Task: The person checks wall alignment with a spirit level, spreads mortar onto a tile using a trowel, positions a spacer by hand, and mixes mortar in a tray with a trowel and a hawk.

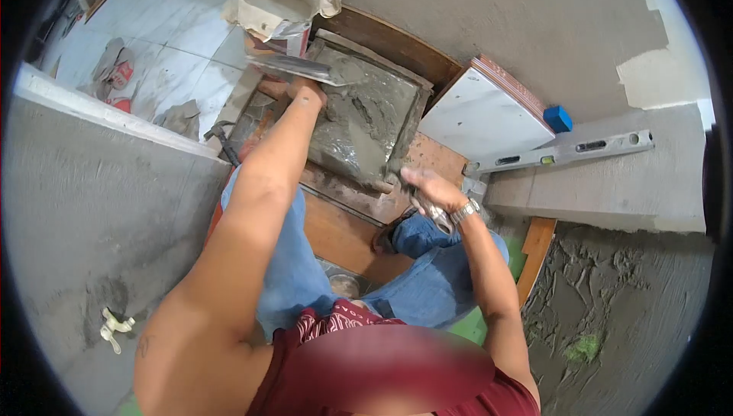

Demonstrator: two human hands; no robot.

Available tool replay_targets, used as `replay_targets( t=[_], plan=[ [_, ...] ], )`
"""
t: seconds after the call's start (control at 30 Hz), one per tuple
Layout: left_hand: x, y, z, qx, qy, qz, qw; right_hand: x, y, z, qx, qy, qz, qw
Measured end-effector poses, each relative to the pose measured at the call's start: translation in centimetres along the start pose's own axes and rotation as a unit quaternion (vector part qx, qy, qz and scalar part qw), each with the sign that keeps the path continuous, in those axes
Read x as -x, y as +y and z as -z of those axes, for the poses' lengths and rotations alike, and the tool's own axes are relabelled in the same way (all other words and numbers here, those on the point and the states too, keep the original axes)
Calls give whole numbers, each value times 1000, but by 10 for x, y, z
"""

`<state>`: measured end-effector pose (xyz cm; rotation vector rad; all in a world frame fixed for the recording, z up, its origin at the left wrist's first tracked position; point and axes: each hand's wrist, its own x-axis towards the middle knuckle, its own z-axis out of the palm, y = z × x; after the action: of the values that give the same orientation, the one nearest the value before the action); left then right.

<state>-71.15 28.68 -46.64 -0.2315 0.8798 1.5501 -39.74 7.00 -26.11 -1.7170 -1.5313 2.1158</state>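
Observation:
My left hand [307, 94] is at the upper left edge of a square mortar board [366, 114] heaped with wet grey mortar. It is closed on a flat metal trowel [294, 66], whose blade lies above the hand and hides most of the fingers. At the board's lower right corner, my right hand [434, 187] is closed round a metal-handled tool [438, 216]. A shiny rounded end shows below the palm; the tool's other end is smeared with mortar and hard to make out.
A mortar-stained container [275, 4] stands beyond the board. To the right are leaning tiles [489, 111], a blue block [558, 119] and a spirit level [569, 153] on a ledge. A hammer [221, 140] lies left. A tap [116, 328] juts from the left wall.

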Motion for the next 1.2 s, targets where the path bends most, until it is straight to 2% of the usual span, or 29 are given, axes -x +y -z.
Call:
replay_targets(
  t=[0.1, 0.2, 0.27, 0.3, 0.37, 0.47, 0.6, 0.63, 0.67, 0.7, 0.73, 0.77, 0.83, 0.9, 0.93, 0.97, 1.0, 1.03, 1.07, 1.1, 1.13, 1.17, 1.2],
  plan=[
    [-1, -8, 3, -65, 18, -130, 989, -6, 65, 10, 140, 165, 186, 958],
    [-2, -17, 13, -217, 71, -328, 917, 31, 4, -16, -36, 159, 90, 982],
    [-3, -29, 9, -280, 81, -397, 870, 10, 2, -28, 126, 237, 127, 955],
    [-5, -35, 10, -298, 75, -410, 859, -3, 0, -39, 207, 265, 134, 932],
    [-12, -42, 10, -316, 55, -417, 850, -40, 8, -57, 315, 259, 122, 905],
    [-30, -38, 16, -305, 1, -391, 868, -79, -8, -70, 310, 235, 84, 917],
    [-24, -31, 19, -108, -75, -346, 929, -152, 21, -67, 299, 273, 101, 909],
    [14, -21, 10, -254, -23, -364, 896, -166, 24, -63, 307, 272, 98, 907],
    [1, -24, 24, -383, 16, -436, 814, -181, 29, -57, 315, 270, 97, 905],
    [-29, -32, 50, -498, 56, -496, 709, -202, 41, -49, 326, 246, 71, 910],
    [-45, -34, 60, -596, 95, -543, 584, -206, 46, -49, 296, 274, 57, 913],
    [-34, -33, 52, -526, 107, -463, 705, -208, 47, -50, 265, 302, 46, 914],
    [13, -32, 19, -507, 160, -467, 706, -181, 31, -64, 230, 346, 39, 909],
    [11, -30, 23, -295, 166, -394, 855, -126, -2, -85, 249, 335, 67, 906],
    [-18, -37, 41, -382, 176, -420, 804, -111, -9, -92, 258, 330, 81, 904],
    [-19, -30, 38, -345, 163, -408, 830, -105, -9, -96, 281, 324, 85, 899],
    [-11, -25, 31, -225, 107, -354, 901, -101, -10, -101, 301, 319, 89, 894],
    [10, -25, 18, 30, 33, -225, 973, -99, -11, -107, 322, 313, 96, 888],
    [27, -26, 7, 163, 9, -148, 975, -114, 11, -104, 327, 319, 98, 884],
    [42, -26, -2, 209, 2, -134, 969, -137, 27, -96, 334, 317, 119, 879],
    [4, -27, 20, 78, -45, -244, 966, -143, 21, -91, 309, 305, 102, 895],
    [-35, -28, 41, -33, -70, -361, 929, -152, 22, -87, 317, 290, 94, 898],
    [-22, -29, 44, -131, -12, -390, 912, -162, 23, -83, 325, 275, 86, 901]
  ],
)
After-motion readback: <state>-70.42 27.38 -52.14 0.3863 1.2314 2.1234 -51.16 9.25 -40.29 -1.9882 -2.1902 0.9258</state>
